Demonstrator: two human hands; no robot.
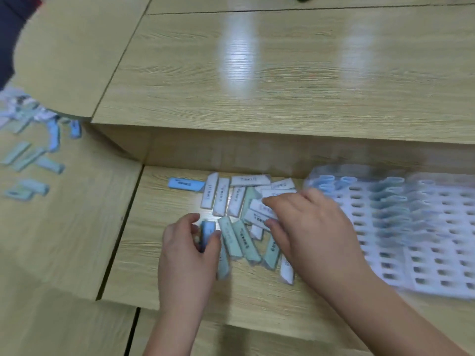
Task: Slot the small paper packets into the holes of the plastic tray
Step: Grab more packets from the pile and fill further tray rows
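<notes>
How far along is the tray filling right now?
Done: a few far holes of the clear plastic tray hold pale blue packets. In hand: the left hand grips a blue paper packet; the right hand pinches a white paper packet in the loose pile. Left: most holes empty, pile remains.

- Pile [239,201] of packets on table [180,291], before raised shelf [282,73].
- Tray [424,227] just right of pile.
- Loose packets [30,160] far left.
- Left hand [187,253] at pile's near-left, packet [207,232] in it; right hand [313,227] over pile's right part.
</notes>
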